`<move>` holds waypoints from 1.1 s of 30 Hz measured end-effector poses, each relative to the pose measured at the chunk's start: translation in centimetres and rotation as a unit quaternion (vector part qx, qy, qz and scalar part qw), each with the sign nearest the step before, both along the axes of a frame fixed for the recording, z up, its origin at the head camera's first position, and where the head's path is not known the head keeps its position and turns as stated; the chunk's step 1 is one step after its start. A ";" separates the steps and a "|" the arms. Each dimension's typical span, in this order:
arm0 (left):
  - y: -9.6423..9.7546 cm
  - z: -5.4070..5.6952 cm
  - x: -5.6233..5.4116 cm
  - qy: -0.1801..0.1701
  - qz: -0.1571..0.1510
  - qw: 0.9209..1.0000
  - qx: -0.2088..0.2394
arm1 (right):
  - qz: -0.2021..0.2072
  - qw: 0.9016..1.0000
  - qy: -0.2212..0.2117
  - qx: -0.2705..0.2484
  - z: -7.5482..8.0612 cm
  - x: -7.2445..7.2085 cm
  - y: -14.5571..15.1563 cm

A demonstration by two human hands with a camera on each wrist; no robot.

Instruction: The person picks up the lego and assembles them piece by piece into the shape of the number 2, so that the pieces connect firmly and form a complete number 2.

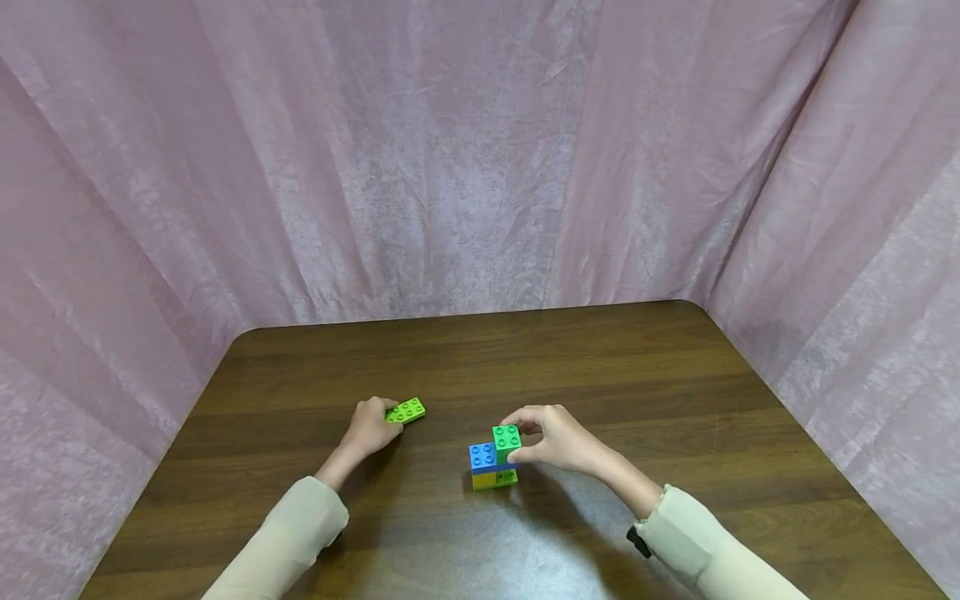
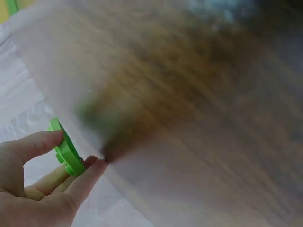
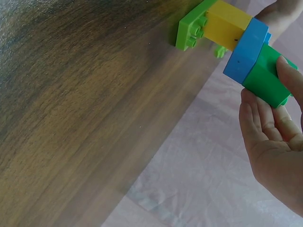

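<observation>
Between the thumb and fingers of my left hand (image 1: 370,427) is a flat lime-green toy brick (image 1: 408,411) with studs on top, pinched low over the wooden table. The left wrist view shows this brick edge-on. My right hand (image 1: 558,437) grips a darker green brick (image 3: 267,78) by its sides, thumb on the near side. That brick sits on one end of a blue brick (image 1: 483,457), leaving the blue studs at the left bare. Under the blue one comes a yellow brick (image 3: 227,23), standing on a flat lime-green base brick (image 3: 191,28) with exposed studs.
The brown wooden table (image 1: 615,358) has rounded far corners. Pink curtains (image 1: 450,167) hang behind it and along both sides. A dark strap piece (image 1: 639,542) shows at the right sleeve cuff.
</observation>
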State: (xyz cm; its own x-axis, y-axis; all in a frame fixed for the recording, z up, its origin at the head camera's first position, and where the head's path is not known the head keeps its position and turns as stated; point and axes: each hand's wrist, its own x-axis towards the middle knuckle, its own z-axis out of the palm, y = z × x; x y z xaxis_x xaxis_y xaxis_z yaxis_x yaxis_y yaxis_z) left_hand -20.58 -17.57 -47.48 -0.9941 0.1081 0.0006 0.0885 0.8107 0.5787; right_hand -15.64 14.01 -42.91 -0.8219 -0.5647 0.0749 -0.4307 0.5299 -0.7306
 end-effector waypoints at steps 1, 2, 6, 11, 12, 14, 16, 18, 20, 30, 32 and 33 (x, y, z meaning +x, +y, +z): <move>0.0 0.1 0.0 0.000 -0.001 1.000 0.003 | 0.000 1.000 -0.002 -0.001 0.0 0.0 0.0; 0.1 0.2 0.0 -0.001 -0.001 1.000 0.008 | 0.001 1.000 -0.003 -0.001 0.0 0.0 0.0; 0.5 0.9 0.3 0.003 -0.007 1.000 0.030 | 0.003 1.000 -0.002 -0.001 0.0 -0.1 0.1; 1.3 1.9 0.8 0.039 -0.040 0.998 0.033 | 0.004 1.000 0.000 0.000 -0.1 -0.1 0.1; 1.5 2.2 0.9 0.042 -0.043 0.998 0.035 | 0.003 1.000 -0.001 0.000 -0.1 -0.1 0.1; 1.8 2.5 1.2 0.053 -0.049 0.997 0.036 | 0.004 1.000 -0.004 0.000 0.0 -0.1 0.1; 2.2 2.9 1.4 0.056 -0.054 0.996 0.043 | 0.003 1.000 -0.006 -0.001 0.0 -0.1 0.1; 2.5 3.2 1.6 0.063 -0.062 0.995 0.048 | 0.004 1.000 -0.008 0.000 0.1 -0.1 0.1; 2.9 3.6 1.9 0.066 -0.069 0.994 0.056 | 0.006 1.000 -0.008 -0.001 0.1 -0.1 0.0; 4.4 5.3 3.1 0.098 -0.122 0.985 0.072 | 0.005 1.000 0.006 0.003 0.2 0.0 0.0; 4.8 5.6 3.3 0.097 -0.130 0.984 0.079 | 0.005 1.000 0.010 0.005 0.1 0.1 0.0; 4.9 5.7 3.4 0.096 -0.133 0.983 0.081 | 0.005 1.000 0.012 0.006 0.1 0.1 -0.1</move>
State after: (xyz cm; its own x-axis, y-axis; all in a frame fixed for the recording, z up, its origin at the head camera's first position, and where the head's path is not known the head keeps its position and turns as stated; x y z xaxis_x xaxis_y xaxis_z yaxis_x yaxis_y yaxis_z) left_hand -17.13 -12.62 -41.74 -0.9104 0.3474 0.2248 0.4057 0.6425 0.6500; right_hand -15.57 13.96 -42.83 -0.8143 -0.5737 0.0885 -0.4535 0.5336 -0.7139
